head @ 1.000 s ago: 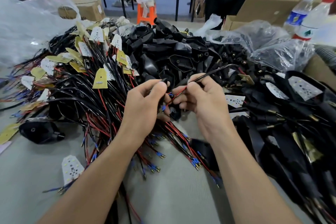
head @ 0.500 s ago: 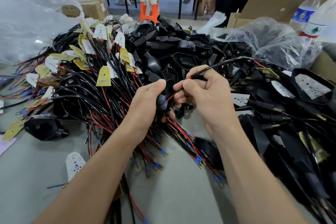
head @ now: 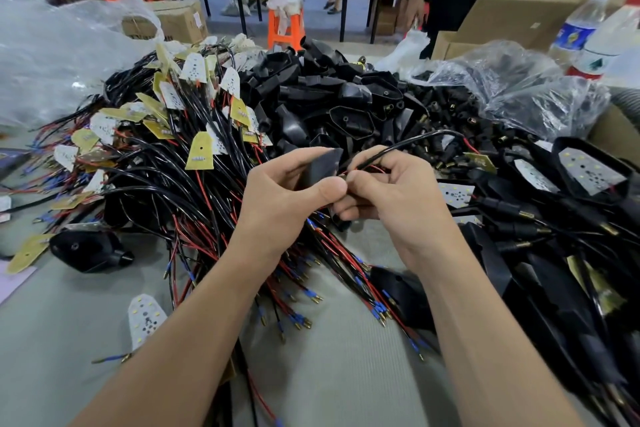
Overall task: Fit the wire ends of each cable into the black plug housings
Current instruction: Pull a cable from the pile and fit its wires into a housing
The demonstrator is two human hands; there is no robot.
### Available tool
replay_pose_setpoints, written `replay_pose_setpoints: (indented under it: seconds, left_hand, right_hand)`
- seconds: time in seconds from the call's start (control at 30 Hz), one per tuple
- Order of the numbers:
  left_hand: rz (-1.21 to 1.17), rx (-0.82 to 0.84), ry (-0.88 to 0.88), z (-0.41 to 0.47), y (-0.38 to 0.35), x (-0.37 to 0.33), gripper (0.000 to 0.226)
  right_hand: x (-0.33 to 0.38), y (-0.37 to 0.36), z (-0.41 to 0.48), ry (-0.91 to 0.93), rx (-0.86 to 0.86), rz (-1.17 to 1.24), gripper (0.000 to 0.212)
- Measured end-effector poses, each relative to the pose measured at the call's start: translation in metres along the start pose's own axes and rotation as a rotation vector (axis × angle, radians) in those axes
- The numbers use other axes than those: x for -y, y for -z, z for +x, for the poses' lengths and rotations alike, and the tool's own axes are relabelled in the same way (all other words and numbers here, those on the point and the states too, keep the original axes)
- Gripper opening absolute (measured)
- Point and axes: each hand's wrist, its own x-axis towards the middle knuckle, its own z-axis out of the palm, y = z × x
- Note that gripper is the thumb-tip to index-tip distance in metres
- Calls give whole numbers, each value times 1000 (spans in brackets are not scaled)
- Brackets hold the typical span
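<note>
Head view: left grip [head: 277, 204] holds a housing [head: 320, 166], right grip [head: 398, 198] pinches a cable [head: 408, 141] over tangled wires [head: 194, 215].

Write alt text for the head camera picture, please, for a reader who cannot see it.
The left hand holds a black plug housing while the right hand pinches a black cable with red wires beside it. Heaps of cables and black housings cover the grey table behind.

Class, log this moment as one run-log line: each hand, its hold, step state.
left hand: holds housing | right hand: pinches cable | step: wire ends at housing, seating hidden
</note>
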Motion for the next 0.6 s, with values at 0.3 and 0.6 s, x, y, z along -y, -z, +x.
replay_pose_setpoints:
  seconds: [0.3, 0.6]
  left_hand:
    - [-12, 0, 39, -2, -5, -3, 26]
    - [-20, 266, 246, -1, 3, -9, 46]
  right_hand:
    - [-13, -8, 1, 118, -70, -163, 11]
    - [-16, -3, 2, 165, -112, -393, 7]
